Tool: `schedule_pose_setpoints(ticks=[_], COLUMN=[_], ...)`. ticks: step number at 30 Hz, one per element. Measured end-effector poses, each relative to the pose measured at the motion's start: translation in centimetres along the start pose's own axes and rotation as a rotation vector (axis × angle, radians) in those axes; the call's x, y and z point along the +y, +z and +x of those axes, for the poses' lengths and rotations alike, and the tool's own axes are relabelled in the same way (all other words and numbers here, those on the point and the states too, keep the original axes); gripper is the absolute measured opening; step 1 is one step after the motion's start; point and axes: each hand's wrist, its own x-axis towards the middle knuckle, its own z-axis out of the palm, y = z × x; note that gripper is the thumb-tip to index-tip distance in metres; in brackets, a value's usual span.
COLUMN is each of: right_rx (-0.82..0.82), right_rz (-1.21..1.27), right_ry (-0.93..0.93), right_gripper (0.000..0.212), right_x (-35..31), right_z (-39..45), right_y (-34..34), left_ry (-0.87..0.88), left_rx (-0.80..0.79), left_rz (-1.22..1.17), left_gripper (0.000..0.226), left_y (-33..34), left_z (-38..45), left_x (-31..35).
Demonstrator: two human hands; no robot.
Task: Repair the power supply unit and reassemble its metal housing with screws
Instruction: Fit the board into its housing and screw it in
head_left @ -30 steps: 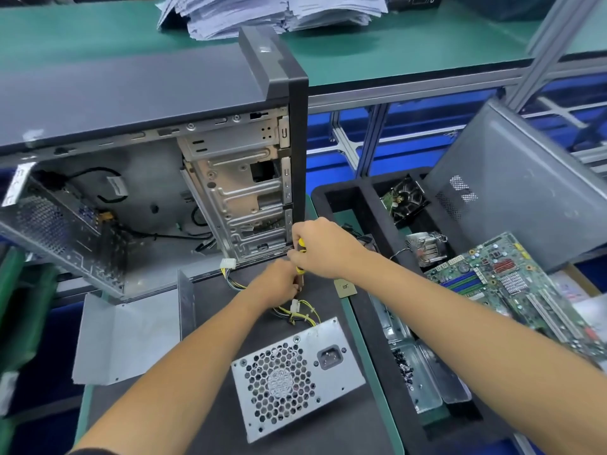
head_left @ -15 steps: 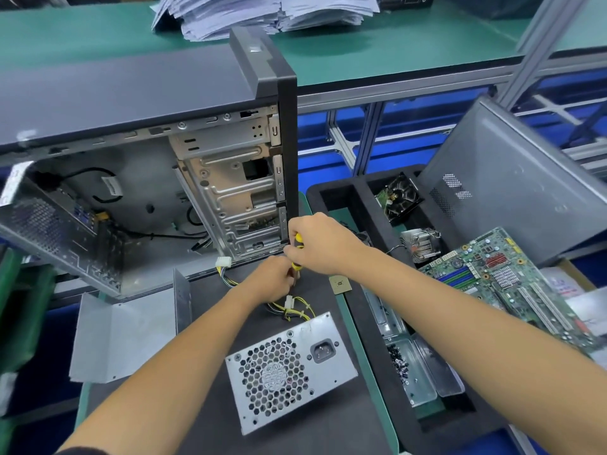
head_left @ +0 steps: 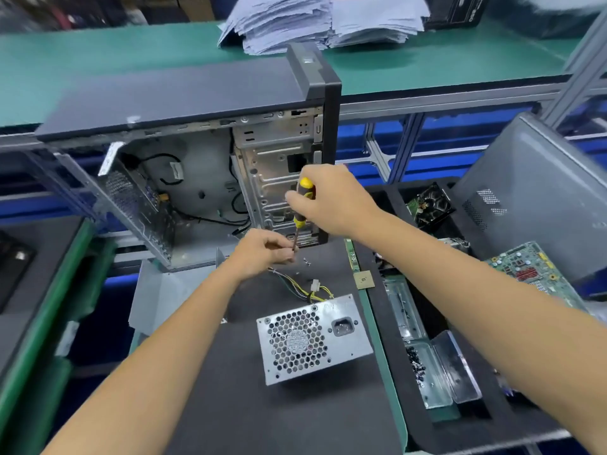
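On the bench mat, right hand [head_left: 331, 200] grips the screwdriver [head_left: 301, 208]; left hand [head_left: 262, 251] fingers pinch its tip. Seat the screw squarely before moving to the power supply [head_left: 312, 339] just nearer.

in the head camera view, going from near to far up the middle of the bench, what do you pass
power supply unit → yellow and black wires → left hand → right hand holding the screwdriver → open computer case → stack of papers

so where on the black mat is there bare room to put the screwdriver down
Bare mat lies in front of the power supply, toward the near edge. Crowded: behind the supply, where wires, loose screws and both hands meet.
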Motion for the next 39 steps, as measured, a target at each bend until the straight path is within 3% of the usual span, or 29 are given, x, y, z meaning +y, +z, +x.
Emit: schedule_pose_setpoints(ticks=[14,31,39], right_rx=[0.009,-0.082,-0.191], right_rz=[0.062,0.048,-0.022], right_ry=[-0.148,-0.156,-0.084], right_gripper=[0.029,0.030,0.030], right_x=[-5.0,-5.5,-6.2], right_z=[-1.4,-3.0,-3.0], right_y=[-1.1,-1.4,-2.4], left_ry=[-0.002,0.054,0.093], left_rx=[0.190,0.172,0.073], left_rz=[-0.269,-0.235,-0.045], left_gripper=[0.008,0.015,0.022], left_y=[-0.8,0.3,1.1], left_z=[-6.5,-8.4,-8.7], left_x=[0.9,0.9,1.6])
